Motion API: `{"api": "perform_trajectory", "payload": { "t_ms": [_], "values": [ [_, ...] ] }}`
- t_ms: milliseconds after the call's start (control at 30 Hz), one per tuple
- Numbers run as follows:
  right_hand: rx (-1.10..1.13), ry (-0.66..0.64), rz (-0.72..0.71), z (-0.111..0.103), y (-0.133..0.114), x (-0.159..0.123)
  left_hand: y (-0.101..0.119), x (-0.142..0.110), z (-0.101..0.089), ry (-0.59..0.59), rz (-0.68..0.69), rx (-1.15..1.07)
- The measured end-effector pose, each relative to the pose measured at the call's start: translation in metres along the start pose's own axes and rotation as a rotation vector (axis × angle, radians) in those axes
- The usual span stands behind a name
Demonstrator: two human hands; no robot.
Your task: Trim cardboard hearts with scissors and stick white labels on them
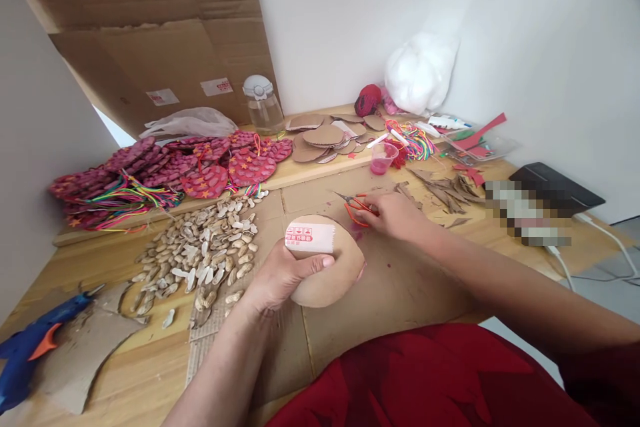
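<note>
My left hand (pixel 280 277) grips a round brown cardboard disc (pixel 335 277) with a white and red label (pixel 309 238) on its top edge, thumb pressed across the face. My right hand (pixel 395 213) rests on the cardboard mat (pixel 400 280) farther back, fingers closed round the red handles of small scissors (pixel 356 205), whose blades point left. The disc is held just above the mat, close to the scissors.
A heap of peanut shells (pixel 200 257) lies left of the disc. A blue glue gun (pixel 35 340) sits at the left edge. Red star-patterned pieces (pixel 200 170), coloured cords (pixel 415 140), cardboard discs (pixel 323 137), a pink cup (pixel 383 159) and scraps (pixel 445 190) line the back.
</note>
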State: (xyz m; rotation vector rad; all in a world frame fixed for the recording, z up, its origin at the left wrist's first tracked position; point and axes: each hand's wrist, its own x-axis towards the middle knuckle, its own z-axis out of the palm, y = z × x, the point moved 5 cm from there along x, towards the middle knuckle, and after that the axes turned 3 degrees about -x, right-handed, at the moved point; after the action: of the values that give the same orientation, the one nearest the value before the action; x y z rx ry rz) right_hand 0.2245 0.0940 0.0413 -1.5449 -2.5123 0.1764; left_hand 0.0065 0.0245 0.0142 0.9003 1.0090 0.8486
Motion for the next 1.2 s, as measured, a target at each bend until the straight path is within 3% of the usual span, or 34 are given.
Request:
{"api": "perform_trajectory", "payload": {
  "t_ms": [200, 300, 433, 567, 700, 1033, 1200],
  "values": [
    [0.195, 0.085, 0.044, -0.010, -0.018, -0.013, -0.001, 0.000, -0.002, 0.034, -0.009, 0.003],
    [0.551, -0.024, 0.034, -0.006, -0.040, -0.023, -0.003, 0.003, -0.003, 0.051, 0.043, 0.034],
    [0.986, -0.190, 0.098, 0.022, -0.063, -0.030, -0.003, 0.005, -0.003, 0.064, 0.097, 0.041],
    [1.257, -0.207, 0.200, 0.046, -0.058, -0.029, -0.001, 0.005, -0.003, -0.012, 0.045, -0.065],
    [1.509, -0.206, 0.233, 0.053, -0.044, -0.026, 0.001, 0.005, -0.006, -0.079, -0.021, -0.309],
    [1.679, -0.293, 0.296, 0.061, -0.041, -0.028, -0.001, 0.009, -0.012, -0.029, -0.006, -0.338],
    [1.769, -0.303, 0.320, 0.062, -0.040, -0.027, 0.011, 0.004, -0.012, 0.079, 0.181, -0.277]
  ]
}}
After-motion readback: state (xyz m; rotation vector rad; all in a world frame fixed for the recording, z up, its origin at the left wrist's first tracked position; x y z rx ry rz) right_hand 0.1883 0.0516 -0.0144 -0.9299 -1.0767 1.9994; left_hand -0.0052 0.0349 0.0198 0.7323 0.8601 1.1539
